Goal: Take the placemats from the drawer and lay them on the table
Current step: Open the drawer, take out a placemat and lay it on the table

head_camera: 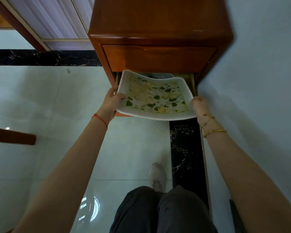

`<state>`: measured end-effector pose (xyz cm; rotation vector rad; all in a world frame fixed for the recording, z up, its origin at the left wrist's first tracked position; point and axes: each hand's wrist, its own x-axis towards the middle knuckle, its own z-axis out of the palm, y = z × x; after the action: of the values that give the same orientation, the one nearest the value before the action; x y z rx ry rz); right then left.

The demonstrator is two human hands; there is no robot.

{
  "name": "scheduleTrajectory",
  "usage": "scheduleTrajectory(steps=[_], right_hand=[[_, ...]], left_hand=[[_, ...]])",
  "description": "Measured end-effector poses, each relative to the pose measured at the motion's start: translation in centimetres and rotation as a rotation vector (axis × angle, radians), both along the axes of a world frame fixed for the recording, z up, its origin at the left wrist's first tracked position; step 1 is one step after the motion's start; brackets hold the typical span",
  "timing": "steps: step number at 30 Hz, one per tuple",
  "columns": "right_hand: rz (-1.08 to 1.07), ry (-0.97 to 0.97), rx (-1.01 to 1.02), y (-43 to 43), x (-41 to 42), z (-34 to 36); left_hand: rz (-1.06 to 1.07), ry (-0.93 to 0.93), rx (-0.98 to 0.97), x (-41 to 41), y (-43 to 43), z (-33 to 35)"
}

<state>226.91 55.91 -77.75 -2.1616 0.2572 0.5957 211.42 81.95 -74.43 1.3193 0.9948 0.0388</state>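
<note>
Floral placemat over the open drawer, edges in fingers' grip: left hand, right hand.

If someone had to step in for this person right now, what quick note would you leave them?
Left hand: fingers grip the left edge of the white-bordered soft placemat printed with green and yellow leaves.
Right hand: grips its right edge.
The placemat sags between them above the open lower drawer of the orange-brown wooden cabinet; something grey lies inside.
Done: one mat lifted.
Left: lay it on the table, fetch any others.
</note>
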Motion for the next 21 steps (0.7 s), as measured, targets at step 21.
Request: scheduleTrajectory(steps=[21], right_hand=[[-0.102, 0.003, 0.416, -8.0, -22.3, 40.2]], left_hand=[[0.154, -0.185, -0.125, -24.8, -8.6, 38.1]])
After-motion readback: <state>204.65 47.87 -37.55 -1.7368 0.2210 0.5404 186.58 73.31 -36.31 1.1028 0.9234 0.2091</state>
